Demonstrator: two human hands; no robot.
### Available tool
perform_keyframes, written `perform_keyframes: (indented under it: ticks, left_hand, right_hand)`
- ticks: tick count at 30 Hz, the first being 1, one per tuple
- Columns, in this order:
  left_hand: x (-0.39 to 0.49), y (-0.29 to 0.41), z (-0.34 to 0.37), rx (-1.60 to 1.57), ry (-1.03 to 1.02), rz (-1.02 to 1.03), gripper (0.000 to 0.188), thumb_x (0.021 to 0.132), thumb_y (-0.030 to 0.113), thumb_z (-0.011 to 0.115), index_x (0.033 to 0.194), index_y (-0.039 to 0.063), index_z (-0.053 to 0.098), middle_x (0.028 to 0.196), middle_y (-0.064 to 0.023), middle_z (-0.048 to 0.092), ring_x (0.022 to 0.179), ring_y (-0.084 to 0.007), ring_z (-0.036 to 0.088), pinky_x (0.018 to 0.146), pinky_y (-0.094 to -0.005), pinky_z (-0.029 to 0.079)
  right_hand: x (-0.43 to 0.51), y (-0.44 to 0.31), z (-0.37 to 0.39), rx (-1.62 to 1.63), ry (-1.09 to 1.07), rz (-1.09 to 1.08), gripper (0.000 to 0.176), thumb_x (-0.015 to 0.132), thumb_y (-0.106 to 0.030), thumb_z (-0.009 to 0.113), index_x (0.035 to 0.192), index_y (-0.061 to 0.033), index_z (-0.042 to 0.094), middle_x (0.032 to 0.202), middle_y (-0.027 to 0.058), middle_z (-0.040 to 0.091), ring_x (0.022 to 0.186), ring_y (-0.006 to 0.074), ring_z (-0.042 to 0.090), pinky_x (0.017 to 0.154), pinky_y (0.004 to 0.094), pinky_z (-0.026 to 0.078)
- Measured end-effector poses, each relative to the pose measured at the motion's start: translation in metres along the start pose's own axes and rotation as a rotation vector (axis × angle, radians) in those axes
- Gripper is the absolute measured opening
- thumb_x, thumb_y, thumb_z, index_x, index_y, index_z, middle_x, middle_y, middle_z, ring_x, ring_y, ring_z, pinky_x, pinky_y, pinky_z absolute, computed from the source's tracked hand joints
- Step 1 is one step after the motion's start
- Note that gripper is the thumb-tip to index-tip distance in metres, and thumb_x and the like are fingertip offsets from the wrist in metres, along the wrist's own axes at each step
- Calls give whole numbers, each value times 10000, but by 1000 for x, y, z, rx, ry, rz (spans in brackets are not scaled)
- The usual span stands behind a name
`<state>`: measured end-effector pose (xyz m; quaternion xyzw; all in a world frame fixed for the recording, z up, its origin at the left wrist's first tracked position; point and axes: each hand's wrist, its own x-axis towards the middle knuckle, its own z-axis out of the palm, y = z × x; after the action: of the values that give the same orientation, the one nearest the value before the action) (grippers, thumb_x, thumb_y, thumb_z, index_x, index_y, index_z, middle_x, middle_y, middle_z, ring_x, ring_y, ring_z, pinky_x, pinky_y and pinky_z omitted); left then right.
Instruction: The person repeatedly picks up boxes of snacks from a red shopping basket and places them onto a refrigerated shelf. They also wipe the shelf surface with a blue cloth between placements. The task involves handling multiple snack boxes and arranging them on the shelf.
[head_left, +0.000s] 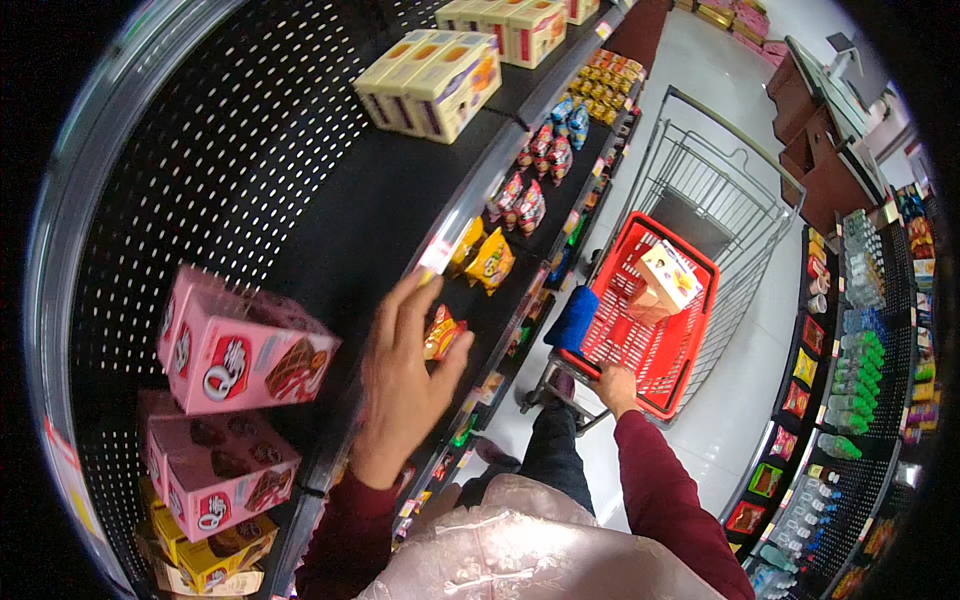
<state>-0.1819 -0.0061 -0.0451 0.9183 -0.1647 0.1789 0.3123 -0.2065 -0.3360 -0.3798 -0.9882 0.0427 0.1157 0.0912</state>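
Note:
My left hand (409, 379) is raised at the shelf's front edge with its fingers apart, holding nothing. Behind it a small orange snack packet (442, 332) lies on the lower shelf, with a yellow snack bag (491, 261) further along. Pink display cartons (259, 360) bearing printed pictures stand on the upper shelf to the left. My right hand (616, 386) is closed around the handle of a metal shopping cart (750, 169). A red plastic basket (712, 300) rests in the cart, holding a cream-coloured box (670, 276) and a brownish box beneath it.
Cream boxes (435, 79) stand further up the shelf. Yellow cartons (225, 547) sit at the lower left. Shelves with plastic bottles (855, 375) line the aisle's right side. A brown counter (832, 150) stands beyond the cart. A blue object (574, 319) is beside the cart handle.

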Motion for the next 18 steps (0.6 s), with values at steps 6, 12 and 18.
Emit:
perform_keyframes:
  ticks: [6, 12, 18]
  left_hand:
    - [21, -70, 51, 350, -33, -42, 772, 790, 319, 780, 1409, 12, 437, 1512, -184, 377, 1360, -391, 377, 1098, -505, 309]
    - [42, -106, 59, 439, -136, -195, 988, 705, 344, 848, 1496, 45, 336, 1553, -197, 310, 1406, -385, 302, 1138, -509, 262]
    - [32, -118, 59, 518, -147, -183, 1000, 695, 359, 845, 1503, 73, 330, 1552, -177, 315, 1410, -357, 307, 1136, -504, 250]
  right_hand:
    - [10, 6, 13, 39, -40, 15, 354, 780, -358, 744, 1042, -126, 693, 967, 149, 712, 904, 309, 699, 769, 448, 566]
    - [32, 5, -2, 104, -123, 39, 351, 759, -308, 753, 1026, -87, 692, 961, 160, 706, 929, 331, 683, 778, 457, 562]
    - [46, 14, -3, 132, -50, -99, 336, 767, -289, 744, 1011, -67, 680, 939, 178, 700, 918, 347, 677, 776, 469, 554]
